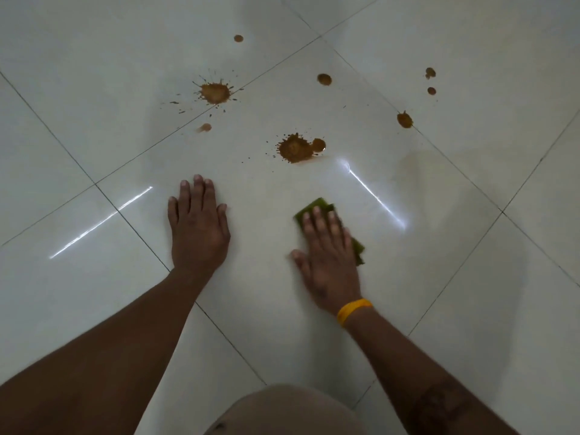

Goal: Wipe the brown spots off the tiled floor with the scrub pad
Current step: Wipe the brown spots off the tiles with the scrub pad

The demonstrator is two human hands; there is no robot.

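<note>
Pad (317,206) lay long axis up-left to down-right under flat, spread right hand (328,262); left hand (197,224) pressed spread on floor (94,293), spots (295,148) beyond

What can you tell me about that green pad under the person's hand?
The scrub pad is a flat, green, rough-looking rectangle lying angled on the pale tiled floor. The right hand presses it down with straight fingers, covering its middle, so only a far end and a near corner show. It sits short of the nearest brown splat, not touching it.
</note>
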